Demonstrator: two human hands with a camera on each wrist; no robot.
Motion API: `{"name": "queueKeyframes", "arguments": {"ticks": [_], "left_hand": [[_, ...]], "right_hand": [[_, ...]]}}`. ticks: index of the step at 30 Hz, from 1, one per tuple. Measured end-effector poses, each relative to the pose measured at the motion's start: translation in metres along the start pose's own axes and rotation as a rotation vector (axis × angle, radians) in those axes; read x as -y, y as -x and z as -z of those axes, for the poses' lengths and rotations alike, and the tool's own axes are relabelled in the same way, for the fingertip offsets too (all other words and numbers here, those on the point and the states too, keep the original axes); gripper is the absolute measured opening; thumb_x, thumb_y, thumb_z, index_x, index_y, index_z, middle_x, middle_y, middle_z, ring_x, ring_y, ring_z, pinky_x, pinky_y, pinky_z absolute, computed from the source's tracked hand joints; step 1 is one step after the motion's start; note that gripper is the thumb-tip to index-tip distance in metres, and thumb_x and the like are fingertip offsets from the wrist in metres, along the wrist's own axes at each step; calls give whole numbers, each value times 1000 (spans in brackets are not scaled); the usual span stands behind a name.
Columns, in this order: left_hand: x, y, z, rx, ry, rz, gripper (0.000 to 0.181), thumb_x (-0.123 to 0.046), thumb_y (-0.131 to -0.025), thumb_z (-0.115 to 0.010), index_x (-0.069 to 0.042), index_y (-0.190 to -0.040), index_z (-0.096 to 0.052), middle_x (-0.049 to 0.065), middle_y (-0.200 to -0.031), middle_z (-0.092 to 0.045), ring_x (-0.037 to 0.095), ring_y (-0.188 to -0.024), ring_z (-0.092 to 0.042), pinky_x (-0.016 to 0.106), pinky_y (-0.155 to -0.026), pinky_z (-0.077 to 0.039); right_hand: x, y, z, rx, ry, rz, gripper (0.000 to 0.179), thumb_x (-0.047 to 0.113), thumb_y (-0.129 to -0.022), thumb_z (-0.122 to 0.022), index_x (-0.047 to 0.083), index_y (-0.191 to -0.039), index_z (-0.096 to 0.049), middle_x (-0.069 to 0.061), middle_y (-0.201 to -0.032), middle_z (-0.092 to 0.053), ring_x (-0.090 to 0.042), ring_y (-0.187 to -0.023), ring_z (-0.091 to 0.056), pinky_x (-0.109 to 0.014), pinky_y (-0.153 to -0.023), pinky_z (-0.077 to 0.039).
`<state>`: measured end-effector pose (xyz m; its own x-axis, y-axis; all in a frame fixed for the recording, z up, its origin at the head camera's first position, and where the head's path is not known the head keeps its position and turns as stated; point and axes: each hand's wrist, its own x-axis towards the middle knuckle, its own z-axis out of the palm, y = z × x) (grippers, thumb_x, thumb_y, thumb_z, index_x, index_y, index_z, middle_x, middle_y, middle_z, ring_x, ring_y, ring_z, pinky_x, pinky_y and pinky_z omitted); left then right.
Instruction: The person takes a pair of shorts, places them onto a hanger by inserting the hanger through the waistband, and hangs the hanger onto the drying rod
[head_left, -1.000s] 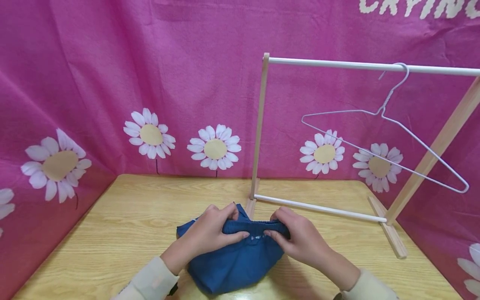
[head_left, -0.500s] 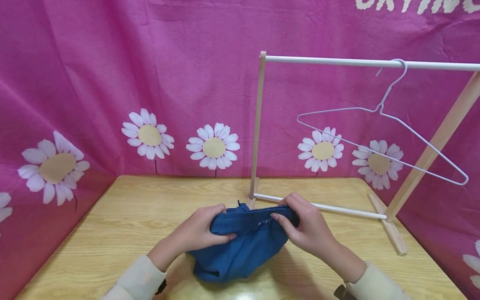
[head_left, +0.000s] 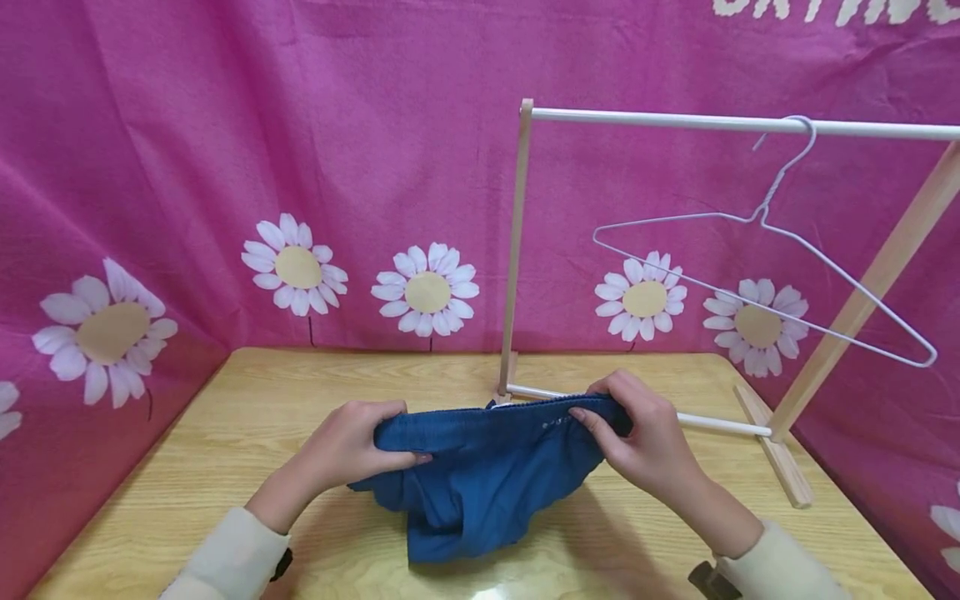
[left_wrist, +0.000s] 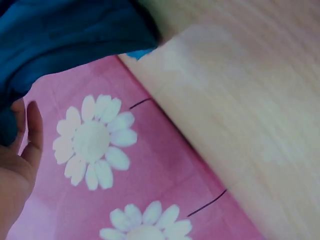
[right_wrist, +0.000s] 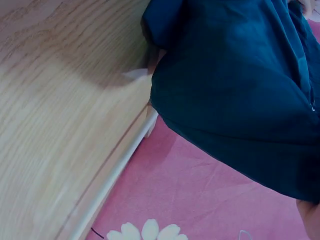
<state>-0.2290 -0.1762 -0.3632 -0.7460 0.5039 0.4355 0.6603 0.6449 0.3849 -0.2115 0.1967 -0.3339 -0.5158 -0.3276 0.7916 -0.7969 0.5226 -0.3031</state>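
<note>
A pair of dark blue shorts (head_left: 480, 492) hangs by its elastic waistband between my two hands, low over the table. My left hand (head_left: 348, 442) pinches the left end of the waistband, thumb in front and fingers behind. The other end is gripped by my right hand (head_left: 645, 425) in the same way, near some small white lettering. In the left wrist view the left hand (left_wrist: 20, 165) shows at the edge, beside the blue cloth (left_wrist: 65, 40). The shorts (right_wrist: 235, 95) fill much of the right wrist view, with only a bit of the right hand (right_wrist: 310, 215) showing.
A clothes rack with wooden posts (head_left: 516, 250) and a white top rail (head_left: 660, 121) stands at the back right of the wooden table (head_left: 247, 417). A white wire hanger (head_left: 772, 179) hangs on it. A pink flowered cloth (head_left: 412, 167) surrounds the table.
My hands have moved apart and risen slightly, the left one leftward and the right one rightward. The waistband is now stretched out straighter between them, and the bunched shorts hang more spread.
</note>
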Motion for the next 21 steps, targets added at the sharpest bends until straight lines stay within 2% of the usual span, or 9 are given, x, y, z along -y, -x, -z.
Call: {"name": "queueKeyframes", "arguments": {"ticks": [3, 4, 5, 9, 11, 12, 15, 21], "left_hand": [[-2, -2, 10, -88, -58, -29, 34, -29, -78, -90, -16, -86, -59, -13, -60, -37, 3, -53, -40, 21, -51, -35], [-3, -4, 13, -125, -78, -41, 34, -26, -78, -90, -14, -88, -60, -11, -61, -39, 4, -53, -41, 21, -50, -35], [-5, -6, 16, -169, -103, -54, 33, -23, -77, -91, -11, -91, -63, -8, -62, -46, 6, -55, -47, 21, -52, -41], [-13, -25, 31, -321, -151, -86, 36, -12, -77, -90, -5, -98, -62, 3, -76, -59, 16, -68, -53, 29, -59, -50], [-17, -37, 40, -392, -165, -105, 36, -9, -77, -89, -3, -100, -61, 6, -82, -60, 18, -73, -53, 32, -62, -50], [-19, -43, 45, -416, -165, -110, 35, -8, -78, -88, -4, -97, -59, 6, -80, -55, 18, -72, -49, 32, -59, -46], [-25, -58, 58, -487, -164, -138, 33, -5, -79, -86, -2, -97, -59, 8, -82, -54, 20, -73, -49, 34, -60, -45], [-40, -84, 76, -578, -63, -202, 17, 4, -87, -72, 1, -97, -59, 17, -96, -60, 29, -89, -58, 43, -79, -53]], "right_hand": [[1, -5, 3, -23, 11, 26, 25, -3, -77, -83, 7, -94, -68, 3, -85, -64, -8, -77, -55, -16, -68, -46], [2, -7, 4, -40, 13, 43, 26, -6, -76, -83, 6, -94, -69, 2, -85, -64, -9, -77, -56, -16, -69, -46], [2, -11, 6, -57, 15, 57, 28, -7, -75, -83, 5, -95, -69, 1, -86, -65, -9, -78, -56, -15, -70, -46], [5, -33, 17, -121, 42, 76, 33, -12, -74, -82, 3, -101, -71, -4, -92, -67, -13, -86, -59, -14, -81, -46], [6, -46, 22, -139, 61, 74, 32, -11, -76, -81, 2, -103, -72, -8, -95, -67, -15, -91, -59, -13, -88, -44], [7, -53, 25, -150, 66, 73, 31, -10, -77, -81, 2, -104, -72, -8, -96, -67, -15, -93, -59, -13, -90, -44], [9, -72, 31, -198, 74, 87, 27, -9, -80, -80, 0, -104, -72, -11, -99, -69, -17, -96, -60, -15, -93, -43], [12, -96, 31, -302, 62, 104, 20, -7, -87, -73, -2, -106, -68, -16, -100, -66, -23, -97, -59, -20, -93, -43]]}}
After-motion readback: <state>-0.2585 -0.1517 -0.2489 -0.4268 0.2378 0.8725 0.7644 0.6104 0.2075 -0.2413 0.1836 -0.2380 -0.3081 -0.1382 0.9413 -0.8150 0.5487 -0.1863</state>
